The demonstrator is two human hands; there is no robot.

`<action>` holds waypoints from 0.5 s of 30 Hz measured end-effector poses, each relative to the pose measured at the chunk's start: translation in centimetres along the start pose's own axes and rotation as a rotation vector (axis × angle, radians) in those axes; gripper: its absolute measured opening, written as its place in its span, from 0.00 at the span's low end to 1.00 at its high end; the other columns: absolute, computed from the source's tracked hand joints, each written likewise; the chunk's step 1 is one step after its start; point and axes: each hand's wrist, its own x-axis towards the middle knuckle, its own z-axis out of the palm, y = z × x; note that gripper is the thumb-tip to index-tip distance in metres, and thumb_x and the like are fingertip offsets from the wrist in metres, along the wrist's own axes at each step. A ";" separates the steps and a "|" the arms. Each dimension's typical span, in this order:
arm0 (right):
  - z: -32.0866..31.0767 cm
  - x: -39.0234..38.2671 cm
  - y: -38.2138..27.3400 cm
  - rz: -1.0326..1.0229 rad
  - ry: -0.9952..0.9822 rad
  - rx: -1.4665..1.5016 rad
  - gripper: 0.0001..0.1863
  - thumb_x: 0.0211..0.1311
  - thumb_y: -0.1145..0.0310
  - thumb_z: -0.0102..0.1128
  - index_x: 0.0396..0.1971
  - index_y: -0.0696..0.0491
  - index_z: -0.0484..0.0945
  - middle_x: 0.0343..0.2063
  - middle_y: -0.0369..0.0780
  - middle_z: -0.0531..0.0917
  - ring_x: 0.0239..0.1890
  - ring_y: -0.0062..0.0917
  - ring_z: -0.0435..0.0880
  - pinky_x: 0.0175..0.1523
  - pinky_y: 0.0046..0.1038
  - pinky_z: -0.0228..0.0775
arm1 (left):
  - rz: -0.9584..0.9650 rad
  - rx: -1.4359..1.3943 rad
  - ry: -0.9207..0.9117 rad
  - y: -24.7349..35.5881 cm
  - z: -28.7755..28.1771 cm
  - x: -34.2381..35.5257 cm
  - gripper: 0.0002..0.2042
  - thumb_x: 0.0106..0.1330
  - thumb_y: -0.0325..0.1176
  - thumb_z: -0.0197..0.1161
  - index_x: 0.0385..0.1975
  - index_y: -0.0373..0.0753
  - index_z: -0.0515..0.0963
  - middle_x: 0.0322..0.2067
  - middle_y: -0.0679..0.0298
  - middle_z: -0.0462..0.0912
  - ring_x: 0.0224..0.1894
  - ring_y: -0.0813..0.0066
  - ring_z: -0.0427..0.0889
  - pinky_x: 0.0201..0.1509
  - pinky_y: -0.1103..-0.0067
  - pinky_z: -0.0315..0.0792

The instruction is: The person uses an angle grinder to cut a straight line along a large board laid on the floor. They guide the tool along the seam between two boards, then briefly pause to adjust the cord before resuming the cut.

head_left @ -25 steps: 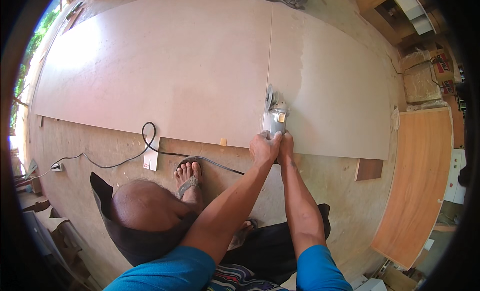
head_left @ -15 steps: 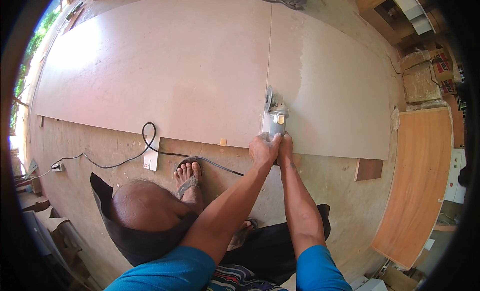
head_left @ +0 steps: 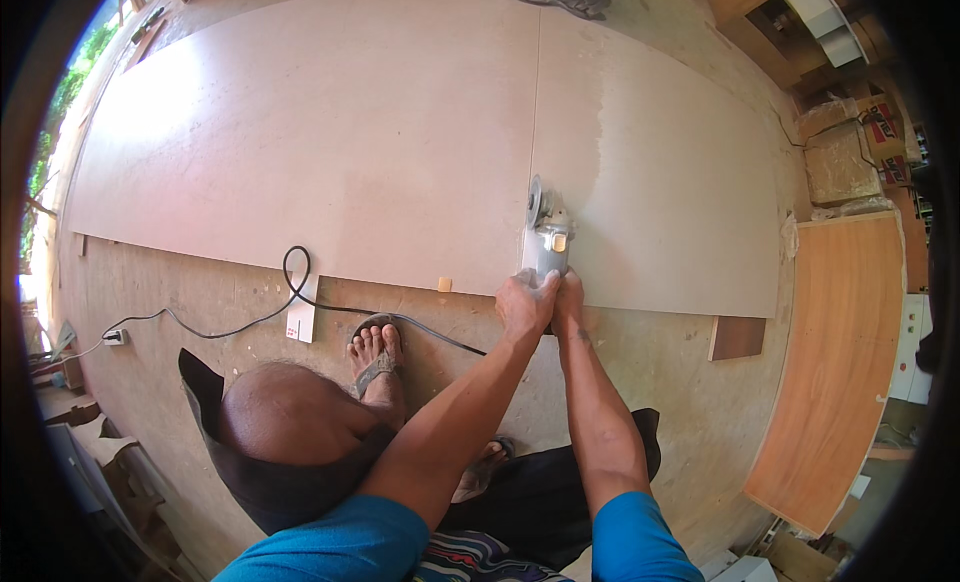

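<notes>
- A grey angle grinder (head_left: 551, 252) is over a large pale board (head_left: 420, 132), near the board's lower edge and right of its middle, pointing away from the person
- The grinder's disc (head_left: 535, 199) stands on edge at its far left side, in line with a thin straight line (head_left: 535, 92) across the board; whether it touches the board is hard to tell
- The left hand (head_left: 525, 300) is wrapped around the rear of the grinder
- The right hand (head_left: 569, 297) grips the same rear part, side by side with the left; its fingers are mostly hidden
- The tool looks stiff and fairly heavy toward its head, so a two-handed hold on the body seems wise, clear of the disc
- Pale dust on the casing and fingers could make it slippery; the thin disc is likely the most fragile part
- A black cord (head_left: 345, 309) loops across the floor (head_left: 680, 372), past a sandalled foot (head_left: 375, 352), and may drag on the tool
</notes>
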 end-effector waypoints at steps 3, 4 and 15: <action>0.0 -0.2 0.1 -0.021 0.000 0.007 0.26 0.60 0.50 0.71 0.42 0.60 0.84 0.37 0.56 0.90 0.45 0.54 0.91 0.49 0.47 0.80 | -0.011 -0.024 -0.007 0.0 0.0 -0.2 0.25 0.64 0.57 0.72 0.39 0.35 0.88 0.38 0.41 0.89 0.45 0.38 0.89 0.52 0.55 0.81; 0.0 -0.2 0.2 -0.022 -0.002 0.010 0.25 0.61 0.50 0.70 0.42 0.60 0.84 0.38 0.57 0.90 0.45 0.54 0.91 0.49 0.47 0.80 | -0.002 -0.026 0.004 0.0 0.0 -0.3 0.25 0.64 0.57 0.72 0.39 0.35 0.88 0.37 0.41 0.90 0.45 0.38 0.89 0.52 0.55 0.81; 0.1 -0.4 0.8 -0.032 -0.007 -0.019 0.25 0.62 0.49 0.68 0.43 0.60 0.85 0.38 0.57 0.90 0.45 0.54 0.91 0.49 0.47 0.80 | -0.010 -0.038 0.001 -0.2 -0.1 -0.7 0.25 0.64 0.56 0.72 0.38 0.35 0.88 0.37 0.41 0.90 0.45 0.39 0.89 0.52 0.55 0.81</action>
